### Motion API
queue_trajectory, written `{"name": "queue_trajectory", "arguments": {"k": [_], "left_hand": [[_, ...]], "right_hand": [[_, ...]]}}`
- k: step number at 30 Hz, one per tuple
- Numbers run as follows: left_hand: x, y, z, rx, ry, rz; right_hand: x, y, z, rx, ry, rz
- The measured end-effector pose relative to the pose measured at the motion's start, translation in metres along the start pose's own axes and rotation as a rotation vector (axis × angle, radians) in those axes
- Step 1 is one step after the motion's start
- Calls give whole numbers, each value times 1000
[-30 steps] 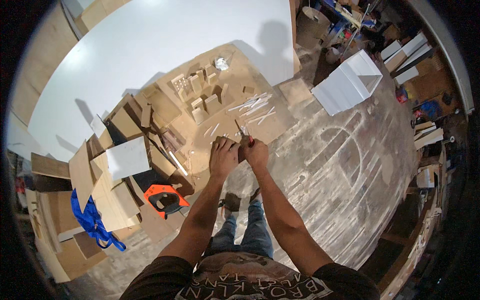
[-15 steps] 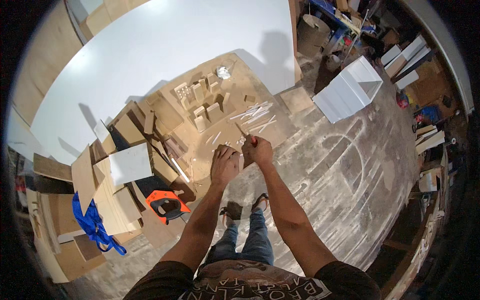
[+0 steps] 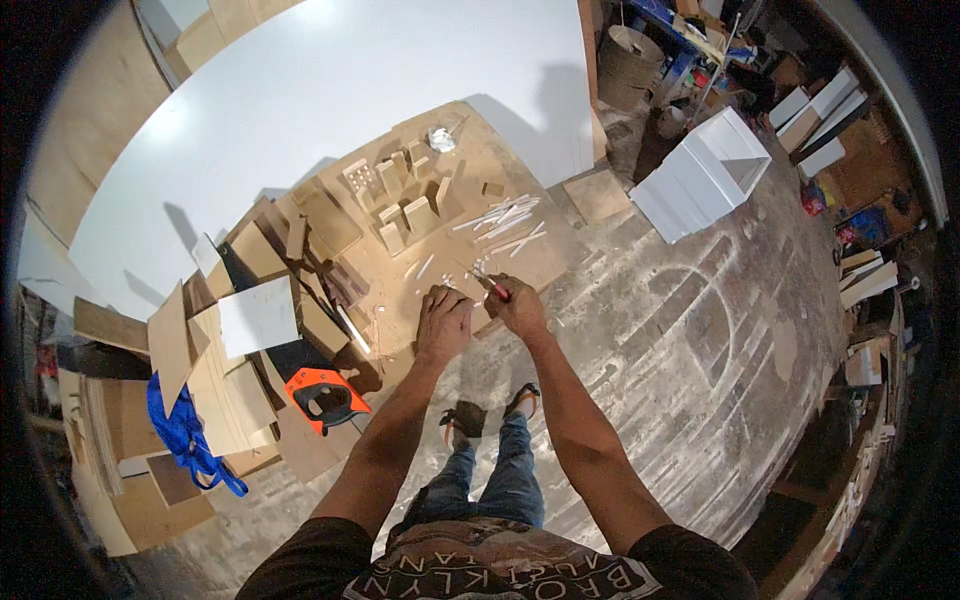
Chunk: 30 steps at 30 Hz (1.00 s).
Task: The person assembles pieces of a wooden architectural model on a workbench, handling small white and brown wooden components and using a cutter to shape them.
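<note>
Both hands are at the near edge of the brown board [image 3: 500, 165]: I see the right hand [image 3: 518, 308] grasping a red-handled tool [image 3: 500, 291], its tip angled away over the board, while the left hand [image 3: 443, 320] rests just beside it, knuckles bent and fingers curled down; I cannot tell whether they pinch anything. Small white bits [image 3: 479, 267] lie on the board just past the tool. Toward the board's right edge I have a loose pile of thin white strips [image 3: 507, 215], and beyond its middle stand pale wooden blocks [image 3: 418, 213]. A crumpled pale lump [image 3: 441, 139] sits by the far edge. Past that edge I see a big white panel [image 3: 330, 90]. Left of the board, wood offcuts [image 3: 235, 375] and an orange-handled saw [image 3: 303, 383] crowd that side. My room is to the board's right, where scuffed floor [image 3: 640, 340] spreads wide and a white box [image 3: 690, 185] stands well apart from the hands.
</note>
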<state>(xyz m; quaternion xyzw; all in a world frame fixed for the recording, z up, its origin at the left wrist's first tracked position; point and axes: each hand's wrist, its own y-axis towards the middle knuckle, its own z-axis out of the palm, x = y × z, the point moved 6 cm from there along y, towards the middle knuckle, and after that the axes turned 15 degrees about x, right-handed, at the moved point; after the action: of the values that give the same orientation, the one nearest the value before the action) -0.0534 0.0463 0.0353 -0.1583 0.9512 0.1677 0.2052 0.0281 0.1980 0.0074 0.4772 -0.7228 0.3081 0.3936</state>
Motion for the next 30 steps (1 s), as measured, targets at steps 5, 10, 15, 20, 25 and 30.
{"name": "queue_trajectory", "arguments": {"k": [5, 10, 15, 20, 25, 30], "left_hand": [[-6, 4, 3, -26, -54, -15], [-6, 6, 6, -33, -48, -20], [-2, 7, 7, -43, -79, -37], [-8, 9, -1, -28, -75, 16], [-5, 12, -3, 20, -67, 80], [-2, 8, 1, -36, -5, 73]], "right_hand": [[19, 1, -5, -26, -100, -62], [15, 1, -4, 14, -102, -35], [4, -13, -8, 66, 205, 44], [-29, -67, -26, -122, -65, 67], [-62, -131, 3, -113, 89, 239], [-80, -183, 39, -165, 221, 281]]}}
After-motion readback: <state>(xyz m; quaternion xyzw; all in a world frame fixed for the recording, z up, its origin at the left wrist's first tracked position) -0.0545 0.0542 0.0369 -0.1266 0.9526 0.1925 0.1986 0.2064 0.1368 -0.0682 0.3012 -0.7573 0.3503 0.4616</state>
